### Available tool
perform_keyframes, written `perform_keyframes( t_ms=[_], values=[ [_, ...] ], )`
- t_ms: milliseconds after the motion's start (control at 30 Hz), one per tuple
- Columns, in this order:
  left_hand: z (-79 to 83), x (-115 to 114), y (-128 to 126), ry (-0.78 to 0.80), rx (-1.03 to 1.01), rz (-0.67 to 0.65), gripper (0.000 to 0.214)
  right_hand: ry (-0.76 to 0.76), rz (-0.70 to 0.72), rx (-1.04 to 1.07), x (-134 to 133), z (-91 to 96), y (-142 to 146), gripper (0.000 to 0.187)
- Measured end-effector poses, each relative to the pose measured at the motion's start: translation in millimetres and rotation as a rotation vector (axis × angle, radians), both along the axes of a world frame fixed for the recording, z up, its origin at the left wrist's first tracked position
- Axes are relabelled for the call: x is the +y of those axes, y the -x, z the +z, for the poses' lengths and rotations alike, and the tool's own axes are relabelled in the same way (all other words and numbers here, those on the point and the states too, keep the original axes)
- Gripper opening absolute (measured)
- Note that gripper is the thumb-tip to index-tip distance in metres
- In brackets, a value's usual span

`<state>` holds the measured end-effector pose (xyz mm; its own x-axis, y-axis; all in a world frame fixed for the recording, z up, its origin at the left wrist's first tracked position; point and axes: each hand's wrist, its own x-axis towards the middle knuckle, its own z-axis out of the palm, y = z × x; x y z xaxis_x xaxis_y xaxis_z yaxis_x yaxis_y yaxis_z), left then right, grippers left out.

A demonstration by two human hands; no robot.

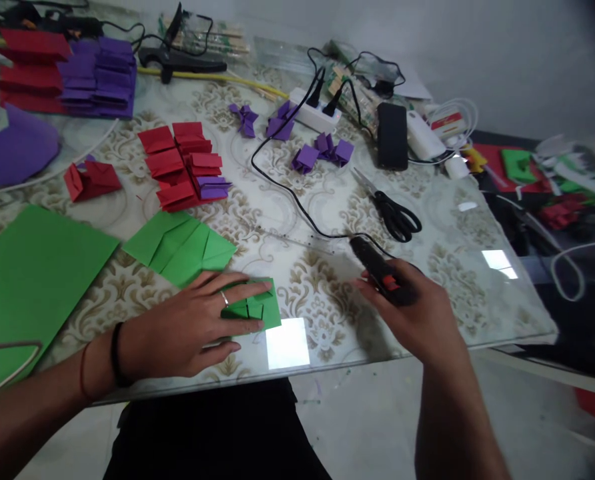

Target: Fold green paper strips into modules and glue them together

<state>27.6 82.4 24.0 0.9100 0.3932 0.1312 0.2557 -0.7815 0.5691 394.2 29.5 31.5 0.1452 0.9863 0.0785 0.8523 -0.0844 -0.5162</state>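
The patterned worktop (322, 307) is carrying a small green piece (273, 307), a green sheet (42, 273), scissors (385, 202) and a power strip (305, 115).

A small piece of bright green folded paper (255, 311) was held flat toward seven o'clock from the middle of the view, its folded flaps partly covered and a dark slit shown between them. A black tool (376, 265) marked by a red button (390, 282) was gripped near three o'clock from the paper, its tip pointed between ten and eleven o'clock.
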Motion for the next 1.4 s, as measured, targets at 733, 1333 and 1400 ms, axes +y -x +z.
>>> perform_keyframes(
  t_ms=[733, 1333, 1400],
  values=[
    [1.1, -2, -2, -0.038, -0.046, 0.032, 0.030, 0.203, 0.404, 0.359, 28, 0.7, 100, 0.029],
    [6.2, -3, 2, 0.036, -0.098, 0.179, 0.022, 0.450, 0.557, 0.418, 41, 8.4, 107, 0.023],
    [5.5, -2, 1, 0.085, -0.141, 0.305, 0.042, 0.501, 0.510, 0.495, 42, 10.5, 105, 0.022]
  ],
)
